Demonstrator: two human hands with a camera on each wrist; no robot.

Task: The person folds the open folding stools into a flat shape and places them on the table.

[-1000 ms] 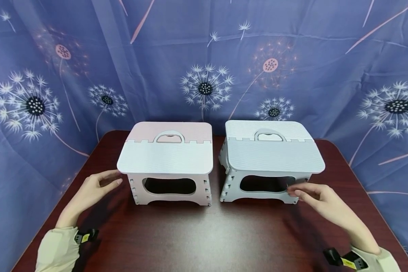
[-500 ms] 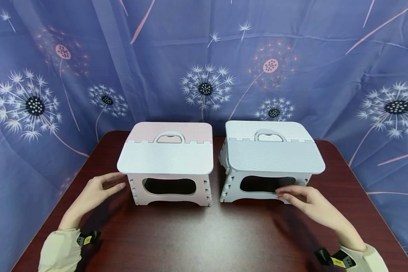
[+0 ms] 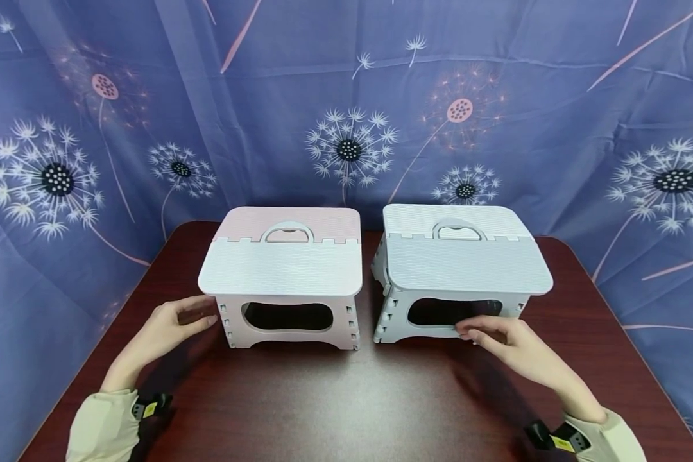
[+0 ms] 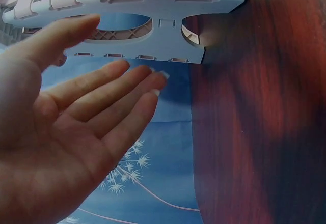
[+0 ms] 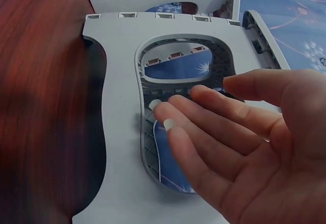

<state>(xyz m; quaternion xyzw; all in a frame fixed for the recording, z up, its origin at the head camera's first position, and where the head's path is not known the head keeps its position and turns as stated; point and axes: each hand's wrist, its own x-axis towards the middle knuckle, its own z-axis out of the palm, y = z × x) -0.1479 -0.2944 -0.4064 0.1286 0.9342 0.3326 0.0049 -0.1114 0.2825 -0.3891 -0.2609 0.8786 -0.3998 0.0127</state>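
Note:
Two folding step stools stand upright side by side on the table. The left stool [image 3: 280, 266] has a pink and white ribbed top with a carrying handle; the right stool [image 3: 468, 263] is white and pale grey. Beside the left stool's left side is my left hand [image 3: 164, 333], fingers extended and holding nothing; its palm and spread thumb show in the left wrist view, apart from the stool's side panel [image 4: 168, 35]. My right hand [image 3: 514, 346] is in front of the right stool's front panel [image 5: 122, 102], fingers relaxed near the oval opening. Whether they touch the panel I cannot tell.
A dark reddish-brown wooden table [image 3: 358, 410] carries both stools, with a narrow gap between them. Behind and at the sides hangs a blue curtain [image 3: 265, 147] printed with dandelions. A small black device [image 3: 560, 439] is strapped at each wrist.
My right hand has moved left along the right stool's front. My left hand has shifted slightly right, closer to the left stool. Both stools have stayed in place.

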